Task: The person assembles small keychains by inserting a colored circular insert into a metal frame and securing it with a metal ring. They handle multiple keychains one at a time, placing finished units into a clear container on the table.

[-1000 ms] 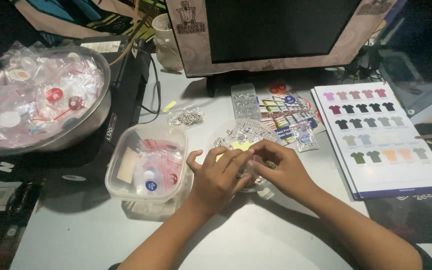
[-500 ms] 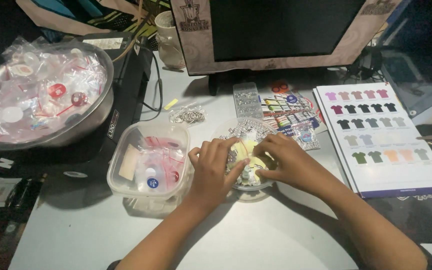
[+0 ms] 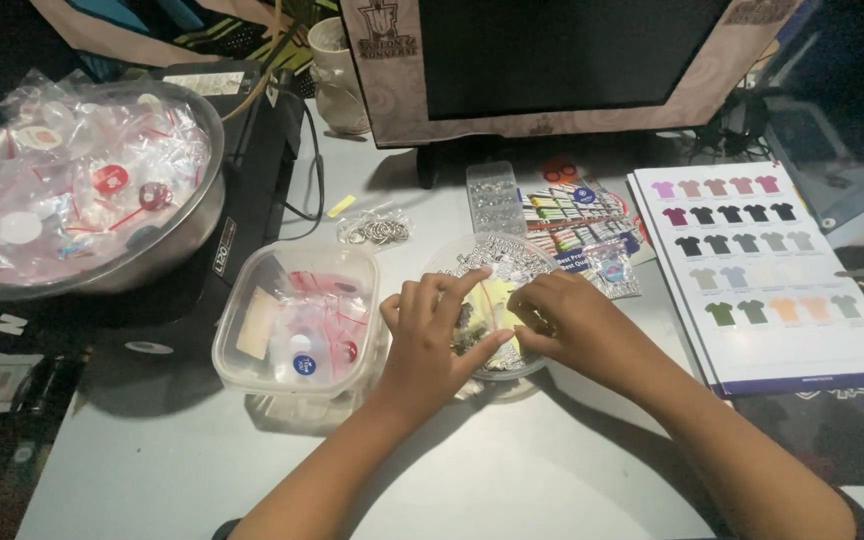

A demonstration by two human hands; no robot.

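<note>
Hands [image 3: 492, 335] in round clear tub [image 3: 492, 255] (metal bits)

Hands hide round tub [image 3: 472, 258] contents; bowl [image 3: 197, 215] cut off left.

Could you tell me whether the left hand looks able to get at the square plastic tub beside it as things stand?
Probably yes: the left hand lies right next to the square plastic tub, which is open-topped with nothing between them.

Left hand [image 3: 430, 335] and right hand [image 3: 574, 322]: bare, no rings, no watch. Forearms bare; dark sleeve edge near right elbow.
</note>
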